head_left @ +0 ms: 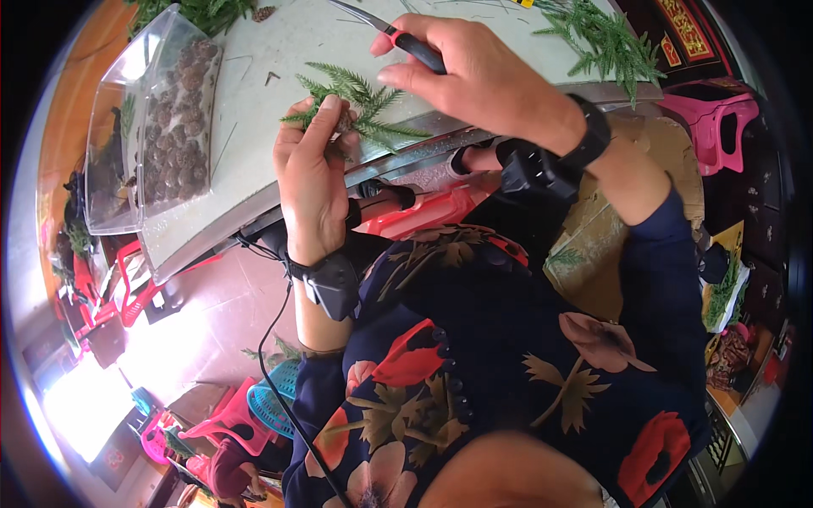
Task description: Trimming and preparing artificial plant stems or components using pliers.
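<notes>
Pinched between the thumb and fingers of my left hand [312, 190] is a green artificial pine sprig [364, 100], its needled tips fanning out to the right. A small brown pine cone [345, 124] shows at the sprig's base, next to my thumb. My right hand [487, 80] is up and to the right of the sprig, over the table. It grips long-nose pliers [415, 48] with a black and red handle; their slender metal jaws point to the upper left, apart from the sprig. The sprig's stem is hidden behind my left fingers.
On the pale table [262, 135], a clear plastic bin [146, 127] holding many pine cones stands at the left. Green sprigs [593, 46] lie at the far right, more at the far left. Thin wires lie between. A pink stool [711, 127] stands at the right.
</notes>
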Tool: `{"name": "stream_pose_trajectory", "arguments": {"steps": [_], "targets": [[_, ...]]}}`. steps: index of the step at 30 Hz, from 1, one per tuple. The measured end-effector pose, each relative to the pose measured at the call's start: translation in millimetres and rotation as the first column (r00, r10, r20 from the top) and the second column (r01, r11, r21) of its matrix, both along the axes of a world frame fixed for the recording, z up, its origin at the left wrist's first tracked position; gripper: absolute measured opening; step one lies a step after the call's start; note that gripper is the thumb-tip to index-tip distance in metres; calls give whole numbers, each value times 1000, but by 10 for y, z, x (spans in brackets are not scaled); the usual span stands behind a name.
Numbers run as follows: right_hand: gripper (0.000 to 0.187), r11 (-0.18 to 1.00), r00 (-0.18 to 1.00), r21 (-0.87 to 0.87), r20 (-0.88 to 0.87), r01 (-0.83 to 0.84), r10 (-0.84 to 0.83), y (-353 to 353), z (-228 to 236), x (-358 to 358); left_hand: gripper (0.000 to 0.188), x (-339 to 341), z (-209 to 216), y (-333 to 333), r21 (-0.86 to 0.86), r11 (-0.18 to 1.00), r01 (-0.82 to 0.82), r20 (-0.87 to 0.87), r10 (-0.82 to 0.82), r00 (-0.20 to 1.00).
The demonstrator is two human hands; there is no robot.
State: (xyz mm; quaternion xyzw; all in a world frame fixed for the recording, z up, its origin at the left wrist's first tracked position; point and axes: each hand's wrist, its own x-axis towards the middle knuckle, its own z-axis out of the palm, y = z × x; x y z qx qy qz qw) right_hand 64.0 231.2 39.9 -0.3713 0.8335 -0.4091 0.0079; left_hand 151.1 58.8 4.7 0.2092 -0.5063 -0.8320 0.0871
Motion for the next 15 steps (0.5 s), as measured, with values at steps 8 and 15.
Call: {"name": "stream_pose_trajectory", "arguments": {"steps": [8, 15], "targets": [[32, 975, 989, -185, 107, 123, -104, -202, -370, 138, 15, 31, 0, 2, 212, 976, 44, -65, -31, 997], [33, 953, 975, -231, -62, 195, -214, -239, -530, 94, 14, 25, -100, -11, 114, 993, 37, -51, -31, 998]]}}
